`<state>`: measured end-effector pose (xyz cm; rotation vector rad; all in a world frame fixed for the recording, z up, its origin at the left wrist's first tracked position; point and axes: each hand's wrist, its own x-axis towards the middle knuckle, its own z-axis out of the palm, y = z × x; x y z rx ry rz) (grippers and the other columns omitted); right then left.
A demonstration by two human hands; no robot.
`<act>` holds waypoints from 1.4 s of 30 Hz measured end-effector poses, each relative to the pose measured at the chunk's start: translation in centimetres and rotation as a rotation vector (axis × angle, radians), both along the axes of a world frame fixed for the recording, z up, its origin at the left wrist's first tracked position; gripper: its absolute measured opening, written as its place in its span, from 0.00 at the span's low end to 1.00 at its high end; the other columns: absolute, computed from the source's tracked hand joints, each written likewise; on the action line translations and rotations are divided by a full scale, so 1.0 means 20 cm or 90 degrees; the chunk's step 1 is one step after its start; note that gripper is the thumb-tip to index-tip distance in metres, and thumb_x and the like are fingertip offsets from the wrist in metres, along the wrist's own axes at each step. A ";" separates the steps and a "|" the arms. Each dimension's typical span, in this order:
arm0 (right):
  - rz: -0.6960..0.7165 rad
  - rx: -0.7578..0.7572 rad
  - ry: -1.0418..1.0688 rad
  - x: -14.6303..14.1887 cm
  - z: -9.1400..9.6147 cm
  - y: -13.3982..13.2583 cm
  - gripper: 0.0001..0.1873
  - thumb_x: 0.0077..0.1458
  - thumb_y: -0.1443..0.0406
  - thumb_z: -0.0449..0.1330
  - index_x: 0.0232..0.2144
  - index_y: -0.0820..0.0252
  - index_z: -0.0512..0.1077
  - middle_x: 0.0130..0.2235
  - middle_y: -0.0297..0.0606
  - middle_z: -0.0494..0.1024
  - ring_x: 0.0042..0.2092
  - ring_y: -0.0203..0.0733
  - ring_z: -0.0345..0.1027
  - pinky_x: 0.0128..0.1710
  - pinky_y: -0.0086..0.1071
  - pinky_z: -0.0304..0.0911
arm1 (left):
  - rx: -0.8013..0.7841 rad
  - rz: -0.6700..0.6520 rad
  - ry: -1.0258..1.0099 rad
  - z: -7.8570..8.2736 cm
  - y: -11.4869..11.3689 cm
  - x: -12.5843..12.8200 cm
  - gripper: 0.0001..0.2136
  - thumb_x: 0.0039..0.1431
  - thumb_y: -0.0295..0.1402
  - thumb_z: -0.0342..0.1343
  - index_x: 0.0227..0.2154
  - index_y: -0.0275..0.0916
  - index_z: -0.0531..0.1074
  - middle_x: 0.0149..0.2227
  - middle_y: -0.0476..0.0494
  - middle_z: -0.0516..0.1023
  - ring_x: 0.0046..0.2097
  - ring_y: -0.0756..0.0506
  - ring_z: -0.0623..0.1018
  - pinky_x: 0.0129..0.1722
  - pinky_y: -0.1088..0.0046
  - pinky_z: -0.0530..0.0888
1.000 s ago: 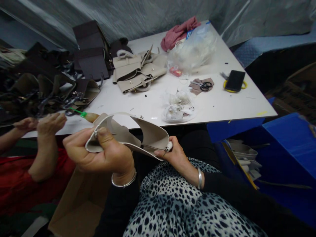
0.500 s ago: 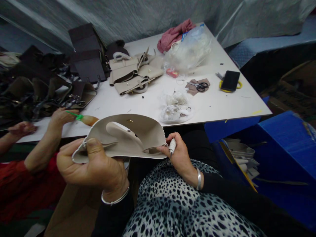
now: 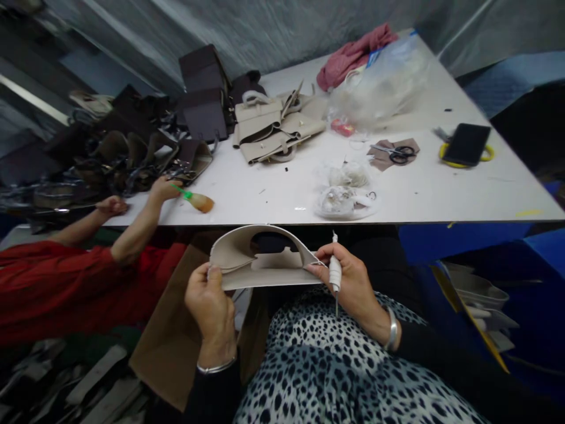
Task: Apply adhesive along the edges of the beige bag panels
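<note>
A curved beige leather bag piece [image 3: 260, 259] is held over my lap, below the white table's [image 3: 424, 194] front edge. My left hand [image 3: 212, 306] pinches its left end, thumb on top. My right hand [image 3: 348, 282] grips its right end and also holds a small white-handled awl [image 3: 335, 274] with its metal point facing down. Both hands are closed on the piece.
On the table lie beige bags [image 3: 273, 126], dark brown bags [image 3: 132, 147], clear bags of hardware [image 3: 342, 191], scissors [image 3: 395, 153], a phone [image 3: 467, 144] and a pink cloth [image 3: 353, 53]. A co-worker in red [image 3: 57, 282] at my left holds a green-tipped tool [image 3: 194, 199]. A cardboard box [image 3: 176, 341] stands below.
The view swung left. I lowered the beige piece toward my lap and flattened it. The awl in my right hand turned point down. The co-worker's hand moved onto the table.
</note>
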<state>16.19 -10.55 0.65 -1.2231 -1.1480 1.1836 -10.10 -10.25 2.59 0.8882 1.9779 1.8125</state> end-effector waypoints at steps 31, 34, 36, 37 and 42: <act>-0.038 0.020 -0.091 0.13 0.09 0.09 0.13 0.56 0.54 0.71 0.32 0.57 0.79 0.27 0.32 0.76 0.27 0.38 0.64 0.26 0.29 0.59 | -0.230 -0.330 -0.235 0.26 -0.20 -0.17 0.19 0.48 0.42 0.72 0.18 0.37 0.70 0.16 0.53 0.66 0.17 0.54 0.64 0.18 0.76 0.67; -0.034 0.020 -0.112 0.18 0.18 0.08 0.12 0.57 0.55 0.71 0.33 0.56 0.79 0.28 0.33 0.77 0.28 0.38 0.64 0.27 0.29 0.59 | -0.247 -0.372 -0.264 0.37 -0.30 -0.15 0.20 0.49 0.43 0.73 0.17 0.36 0.71 0.14 0.52 0.68 0.15 0.53 0.65 0.17 0.76 0.68; -0.030 0.024 -0.117 0.18 0.20 0.08 0.12 0.57 0.55 0.72 0.33 0.56 0.80 0.28 0.33 0.77 0.28 0.37 0.64 0.27 0.29 0.58 | -0.277 -0.408 -0.292 0.41 -0.36 -0.14 0.21 0.50 0.46 0.73 0.17 0.36 0.73 0.13 0.51 0.67 0.13 0.53 0.65 0.15 0.76 0.67; -0.026 0.023 -0.111 0.17 0.19 0.08 0.12 0.57 0.55 0.72 0.33 0.56 0.80 0.28 0.33 0.77 0.28 0.37 0.64 0.28 0.29 0.57 | -0.294 -0.425 -0.304 0.42 -0.38 -0.13 0.22 0.50 0.48 0.73 0.17 0.35 0.73 0.12 0.51 0.67 0.13 0.52 0.65 0.15 0.76 0.67; 0.046 -0.013 -0.044 0.06 0.05 0.13 0.14 0.56 0.54 0.70 0.31 0.59 0.79 0.27 0.33 0.75 0.28 0.37 0.61 0.27 0.29 0.57 | -0.374 -0.437 -0.316 0.34 -0.41 -0.08 0.23 0.49 0.50 0.73 0.17 0.34 0.75 0.15 0.46 0.73 0.16 0.49 0.72 0.21 0.73 0.74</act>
